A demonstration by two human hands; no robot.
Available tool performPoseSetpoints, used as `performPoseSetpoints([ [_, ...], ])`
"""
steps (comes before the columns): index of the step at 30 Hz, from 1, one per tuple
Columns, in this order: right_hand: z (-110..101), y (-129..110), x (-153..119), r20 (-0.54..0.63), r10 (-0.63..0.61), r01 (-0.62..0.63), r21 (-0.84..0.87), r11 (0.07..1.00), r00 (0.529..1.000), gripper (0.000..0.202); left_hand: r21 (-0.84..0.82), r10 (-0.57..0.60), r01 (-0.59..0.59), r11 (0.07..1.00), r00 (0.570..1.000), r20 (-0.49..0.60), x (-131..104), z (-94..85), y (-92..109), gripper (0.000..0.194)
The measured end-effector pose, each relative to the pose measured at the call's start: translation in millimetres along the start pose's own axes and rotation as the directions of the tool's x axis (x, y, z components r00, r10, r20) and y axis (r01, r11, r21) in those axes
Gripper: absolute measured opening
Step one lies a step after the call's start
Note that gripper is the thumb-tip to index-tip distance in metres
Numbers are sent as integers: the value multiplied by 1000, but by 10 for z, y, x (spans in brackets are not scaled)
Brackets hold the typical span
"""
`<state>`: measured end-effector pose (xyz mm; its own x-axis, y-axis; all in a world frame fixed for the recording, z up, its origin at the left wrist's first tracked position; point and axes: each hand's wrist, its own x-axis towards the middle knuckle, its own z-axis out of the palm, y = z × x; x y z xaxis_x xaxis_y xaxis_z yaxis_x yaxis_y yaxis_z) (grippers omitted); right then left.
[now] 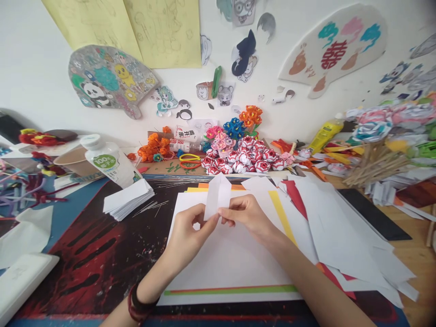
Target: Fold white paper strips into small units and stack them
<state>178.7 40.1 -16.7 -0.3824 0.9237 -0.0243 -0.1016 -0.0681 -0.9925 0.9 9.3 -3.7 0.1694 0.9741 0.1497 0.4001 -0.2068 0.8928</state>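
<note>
In the head view, your left hand (190, 229) and right hand (248, 212) hide the lower end of the creased white paper strip (218, 194), both pinching it between thumb and fingers. The yellow paper sheets (166, 34) run off the top, their drawings faint. The strip, thin and peaked, stands over the smooth, flat white rectangular sheet (231, 261).

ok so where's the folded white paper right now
The folded white paper is near the middle of the head view, held by the left hand and the right hand, over the large white sheet.
</note>
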Motion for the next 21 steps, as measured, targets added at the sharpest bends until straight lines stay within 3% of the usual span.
performPoseSetpoints([
  [12,7,-17,-2,-53,-3,4,1,1000,999,26,-48,-20,24,999,997,69,6,14,5,18],
  [17,15,-24,11,-3,-27,27,27,999,1000,26,-45,-37,38,998,999,39,0,25,-13,20],
  [21,0,-39,23,-13,-49,49,2,999,999,27,106,21,-21,994,1000,7,19,-29,-7,18],
])
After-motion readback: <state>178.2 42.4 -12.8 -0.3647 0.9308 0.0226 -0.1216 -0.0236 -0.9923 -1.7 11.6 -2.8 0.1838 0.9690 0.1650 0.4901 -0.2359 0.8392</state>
